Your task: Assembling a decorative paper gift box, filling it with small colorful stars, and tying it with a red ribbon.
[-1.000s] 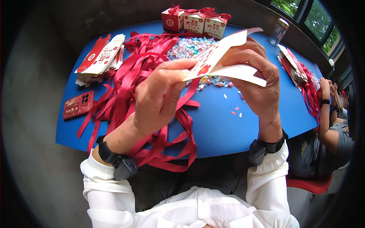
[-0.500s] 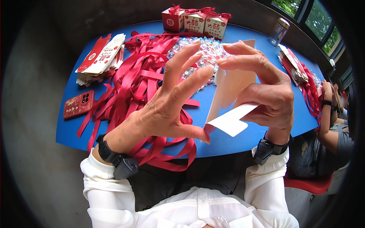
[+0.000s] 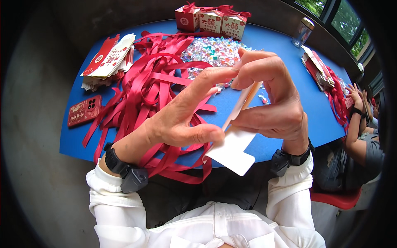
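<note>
Both my hands hold a flat white card box blank (image 3: 232, 152) close to my chest, above the near edge of the blue table (image 3: 289, 99). My left hand (image 3: 182, 120) pinches its left side with thumb and fingers. My right hand (image 3: 273, 103) grips its right side, fingers curled over the upper part. A white tab of the blank sticks out below my hands. The blank's printed face is turned edge-on and mostly hidden.
A heap of red ribbons (image 3: 153, 82) covers the table's left half. Stacked flat box blanks (image 3: 109, 58) and a red phone (image 3: 84, 110) lie at the left. Three finished red-and-white boxes (image 3: 211, 20), shiny candies (image 3: 215, 51) and a jar (image 3: 303, 31) stand farther back. Another person (image 3: 359, 124) sits at the right beside more blanks (image 3: 318, 66).
The blank has been turned from held up flat in front of me to edge-on and lower. My left hand's fingers have closed in on it.
</note>
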{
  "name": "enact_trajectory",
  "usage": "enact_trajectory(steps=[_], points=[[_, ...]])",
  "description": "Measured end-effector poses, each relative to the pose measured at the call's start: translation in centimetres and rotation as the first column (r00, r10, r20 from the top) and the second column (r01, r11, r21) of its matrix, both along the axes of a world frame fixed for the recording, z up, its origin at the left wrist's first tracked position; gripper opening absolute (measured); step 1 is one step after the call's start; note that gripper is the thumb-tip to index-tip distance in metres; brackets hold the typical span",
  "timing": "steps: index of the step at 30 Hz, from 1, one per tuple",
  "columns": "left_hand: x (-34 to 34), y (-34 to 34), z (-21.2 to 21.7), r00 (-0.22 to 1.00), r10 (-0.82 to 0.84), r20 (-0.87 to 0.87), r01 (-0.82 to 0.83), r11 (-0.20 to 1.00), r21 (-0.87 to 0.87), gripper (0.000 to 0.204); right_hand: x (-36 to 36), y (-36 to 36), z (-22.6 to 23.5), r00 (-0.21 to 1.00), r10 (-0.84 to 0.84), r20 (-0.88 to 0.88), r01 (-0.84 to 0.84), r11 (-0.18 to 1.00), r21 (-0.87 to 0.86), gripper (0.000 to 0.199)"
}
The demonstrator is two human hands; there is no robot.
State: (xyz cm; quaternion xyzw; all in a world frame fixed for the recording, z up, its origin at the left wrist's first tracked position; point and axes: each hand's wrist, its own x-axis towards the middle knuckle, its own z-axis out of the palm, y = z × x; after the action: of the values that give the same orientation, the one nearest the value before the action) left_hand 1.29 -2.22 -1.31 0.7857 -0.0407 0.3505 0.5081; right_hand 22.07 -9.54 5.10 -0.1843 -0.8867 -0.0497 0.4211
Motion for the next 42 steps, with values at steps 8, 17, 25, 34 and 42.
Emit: enact_trajectory(steps=[8,17,25,34,42], points=[[-0.6,-2.2,1.7,0.997,-0.005,-0.072,-0.016,0.958,-0.285,0.075,-0.7,0.0,-1.1,0.994,-0.077,0.083,0.065,0.989,0.136,0.034],[-1.5,-2.1,2.8,0.896,0.423,-0.136,-0.403,0.902,0.156,0.026,-1.6,-0.5,-0.9,0.954,-0.279,0.107,0.241,0.931,0.274,0.022],[-1.8,-2.2,3.3,0.763,0.646,0.025,-0.645,0.758,0.1,0.047,-0.6,-1.6,1.1,0.95,-0.307,0.05,0.306,0.952,0.034,0.032],[-1.4,-2.1,3.3,0.684,0.724,0.092,-0.726,0.661,0.193,0.061,0.4,-0.9,0.5,0.926,-0.374,-0.048,0.354,0.906,-0.233,0.014],[-0.8,-1.4,2.5,0.758,0.618,0.206,-0.645,0.667,0.372,0.046,1.6,-0.5,-0.6,0.965,-0.196,-0.171,0.085,0.859,-0.505,0.015]])
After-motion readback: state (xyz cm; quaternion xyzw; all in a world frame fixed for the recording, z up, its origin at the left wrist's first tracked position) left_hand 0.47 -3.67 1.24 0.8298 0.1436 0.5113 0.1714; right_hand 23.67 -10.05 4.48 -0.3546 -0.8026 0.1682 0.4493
